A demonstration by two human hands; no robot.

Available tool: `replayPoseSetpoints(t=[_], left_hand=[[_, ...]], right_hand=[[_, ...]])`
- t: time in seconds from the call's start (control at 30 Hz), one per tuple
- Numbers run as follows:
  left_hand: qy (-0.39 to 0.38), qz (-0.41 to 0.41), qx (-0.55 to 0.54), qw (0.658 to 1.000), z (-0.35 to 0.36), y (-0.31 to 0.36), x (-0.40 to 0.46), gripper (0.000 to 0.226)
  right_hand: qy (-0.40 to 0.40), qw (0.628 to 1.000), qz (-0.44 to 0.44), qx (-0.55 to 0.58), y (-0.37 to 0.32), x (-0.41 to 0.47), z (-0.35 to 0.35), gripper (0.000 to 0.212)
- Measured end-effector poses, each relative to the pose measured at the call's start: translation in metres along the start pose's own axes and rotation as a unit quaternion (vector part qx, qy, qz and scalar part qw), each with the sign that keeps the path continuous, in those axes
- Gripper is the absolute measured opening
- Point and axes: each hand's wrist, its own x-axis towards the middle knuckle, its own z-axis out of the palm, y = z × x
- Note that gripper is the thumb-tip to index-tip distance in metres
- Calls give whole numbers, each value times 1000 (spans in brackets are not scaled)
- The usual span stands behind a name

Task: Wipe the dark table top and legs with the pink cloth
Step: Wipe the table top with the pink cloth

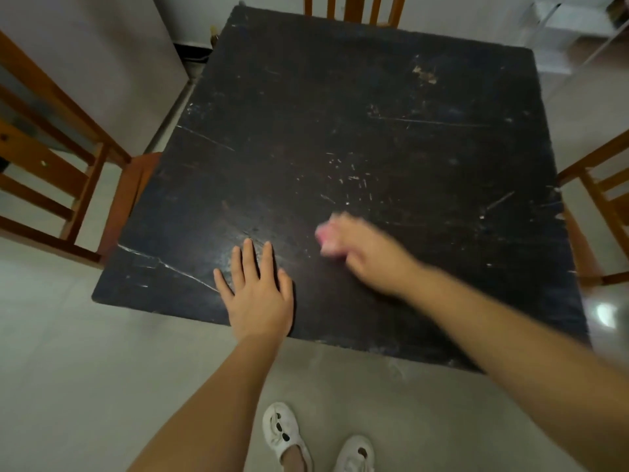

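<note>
The dark table (357, 107) fills the middle of the head view; its square top is scratched and scuffed, and its legs are hidden beneath it. My left hand (257, 291) lies flat on the near edge of the top with fingers straight and spread. My right hand (366, 253), blurred by motion, grips the bunched pink cloth (327, 237) and presses it on the top right of my left hand. Only a small pink and white part of the cloth shows past my fingers.
Wooden chairs stand around the table: one on the left (68, 172) with its seat tucked under the edge, one on the right (599, 199), one at the far side (354, 8). Pale tiled floor (85, 369) surrounds it. My feet in white shoes (286, 434) stand at the near edge.
</note>
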Motion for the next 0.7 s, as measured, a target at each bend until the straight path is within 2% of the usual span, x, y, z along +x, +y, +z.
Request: replayPoseSetpoints(t=[0.1,0.2,0.23,0.27,0.33,0.4,0.43,0.53,0.63,0.7], left_hand=[[6,1,-20,1000,-4,3,0,56],[-13,1,-15,1000,-4,1,-2,53],[-13,-1,-18,1000,-6,1,-2,51],[-13,-2,-20,1000,-7,2,-2,50],[-14,-2,-18,1000,-6,3,-1,51],[-13,3,-17,1000,-5,3,-3,50],[-7,5,-18,1000,-5,2,-3,51],[5,7,-26,1000,-5,1,-4,57],[-12,11,-20,1000,-7,1,-4,51],[-15,11,-18,1000,-9,2,-6,51]], right_hand=[[-102,992,-44,65,-56,-76,31,61],[-139,982,-44,117,-46,-88,8,49],[-98,986,-31,129,-31,-80,-10,40],[-23,991,5,130,-12,-71,-31,31],[116,985,108,64,38,-54,-68,30],[148,972,181,-24,74,-50,-80,42],[142,972,180,-54,79,-53,-70,45],[89,987,76,-109,33,-87,-20,36],[45,997,-43,-39,-25,-141,32,38],[-21,997,-77,-18,-42,-157,31,37]])
